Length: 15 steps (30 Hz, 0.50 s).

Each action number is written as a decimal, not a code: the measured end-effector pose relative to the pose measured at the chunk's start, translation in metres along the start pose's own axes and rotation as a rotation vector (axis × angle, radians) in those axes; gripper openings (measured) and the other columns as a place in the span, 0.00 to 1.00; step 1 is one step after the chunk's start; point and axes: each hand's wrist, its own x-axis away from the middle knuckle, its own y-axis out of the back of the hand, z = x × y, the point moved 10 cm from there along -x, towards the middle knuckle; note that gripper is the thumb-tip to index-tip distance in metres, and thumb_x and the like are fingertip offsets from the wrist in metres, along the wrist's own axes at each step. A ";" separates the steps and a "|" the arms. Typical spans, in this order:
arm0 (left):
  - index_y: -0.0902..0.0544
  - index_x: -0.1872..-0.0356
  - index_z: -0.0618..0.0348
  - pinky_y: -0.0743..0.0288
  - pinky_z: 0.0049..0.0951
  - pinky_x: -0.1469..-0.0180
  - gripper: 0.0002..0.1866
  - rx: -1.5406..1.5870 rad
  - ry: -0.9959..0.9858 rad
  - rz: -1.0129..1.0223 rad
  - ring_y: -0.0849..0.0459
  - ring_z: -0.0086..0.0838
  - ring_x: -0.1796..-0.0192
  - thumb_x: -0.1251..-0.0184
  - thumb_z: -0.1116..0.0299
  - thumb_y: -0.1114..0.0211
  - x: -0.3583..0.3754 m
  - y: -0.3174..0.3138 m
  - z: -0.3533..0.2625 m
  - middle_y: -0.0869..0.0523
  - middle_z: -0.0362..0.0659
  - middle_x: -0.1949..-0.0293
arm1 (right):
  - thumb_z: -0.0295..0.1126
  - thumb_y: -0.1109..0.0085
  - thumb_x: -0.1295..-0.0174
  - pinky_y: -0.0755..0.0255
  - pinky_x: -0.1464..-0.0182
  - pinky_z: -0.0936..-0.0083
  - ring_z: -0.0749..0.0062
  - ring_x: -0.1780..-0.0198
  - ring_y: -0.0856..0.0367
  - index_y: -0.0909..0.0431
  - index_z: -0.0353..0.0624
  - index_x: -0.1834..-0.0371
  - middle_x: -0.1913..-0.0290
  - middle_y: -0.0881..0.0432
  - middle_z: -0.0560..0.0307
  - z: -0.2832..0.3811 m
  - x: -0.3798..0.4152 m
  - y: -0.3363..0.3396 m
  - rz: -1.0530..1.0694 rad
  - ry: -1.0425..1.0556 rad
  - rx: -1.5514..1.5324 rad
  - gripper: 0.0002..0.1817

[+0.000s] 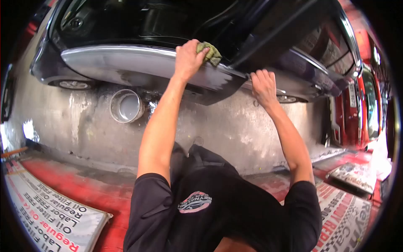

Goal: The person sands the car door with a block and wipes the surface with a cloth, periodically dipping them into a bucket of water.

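My left hand [189, 61] is closed round a crumpled yellow-green cloth [209, 53], which rests against the top edge of an open car door [159, 66]. The door's outer panel looks silvery grey, with darker smeared patches toward its lower part. Over at the door's rear edge, my right hand [263, 87] has its fingers curled over the edge and gripping it. A round bucket [126, 106] of greyish liquid stands on the floor below the door, left of my left forearm.
Beyond the door are the dark car's interior and its rear side [319, 77]. A red vehicle [350, 113] stands at the far right. Printed signs [54, 214] lie at lower left and lower right. The concrete floor [75, 130] has wet patches near the bucket.
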 end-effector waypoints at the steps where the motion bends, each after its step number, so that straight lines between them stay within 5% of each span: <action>1: 0.16 0.58 0.59 0.29 0.50 0.47 0.21 -0.055 -0.026 -0.025 0.13 0.51 0.50 0.28 0.48 0.29 0.003 0.004 -0.002 0.10 0.52 0.60 | 0.29 0.36 0.51 0.33 0.54 0.59 0.61 0.56 0.22 0.21 0.44 0.64 0.63 0.24 0.56 0.004 0.000 -0.008 -0.015 -0.018 -0.024 0.10; 6: 0.16 0.54 0.61 0.29 0.50 0.46 0.19 0.060 0.024 0.027 0.14 0.56 0.51 0.27 0.52 0.29 -0.007 0.001 0.002 0.11 0.54 0.58 | 0.31 0.38 0.49 0.34 0.57 0.63 0.62 0.60 0.24 0.26 0.49 0.75 0.68 0.27 0.58 0.022 -0.041 -0.018 -0.049 0.008 -0.016 0.05; 11: 0.16 0.53 0.62 0.29 0.47 0.42 0.17 0.051 0.082 0.106 0.14 0.59 0.52 0.24 0.55 0.31 0.002 -0.009 0.004 0.10 0.56 0.58 | 0.33 0.38 0.48 0.33 0.57 0.65 0.64 0.61 0.24 0.25 0.50 0.76 0.69 0.27 0.60 -0.016 0.023 0.013 -0.068 -0.069 0.033 0.05; 15: 0.18 0.52 0.65 0.22 0.40 0.49 0.17 0.140 0.120 0.140 0.14 0.40 0.59 0.21 0.58 0.30 -0.008 -0.012 -0.003 0.11 0.56 0.61 | 0.36 0.39 0.49 0.31 0.56 0.67 0.67 0.60 0.21 0.22 0.51 0.78 0.69 0.23 0.63 0.015 -0.028 -0.006 -0.180 -0.107 0.036 0.05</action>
